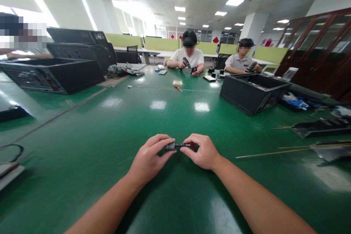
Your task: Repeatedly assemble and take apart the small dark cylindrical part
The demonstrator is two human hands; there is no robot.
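Low over the green table (90,128), both hands meet at one small part in the middle of the head view. My left hand (150,155) pinches a short grey metal cylinder (170,147) between thumb and fingers. My right hand (203,151) grips a thin dark shaft (179,145) that lies in line with the cylinder. A dark reddish piece (192,146) shows inside the curl of my right fingers. Whether shaft and cylinder are joined, I cannot tell. The fingers cover much of both pieces.
An orange screwdriver (177,87) lies farther out. Black computer cases stand at left (79,73) and right (252,91). Thin brass-coloured rods (263,154) jut from the right. Two people with power drills (187,63) sit across the table; another person is at far left.
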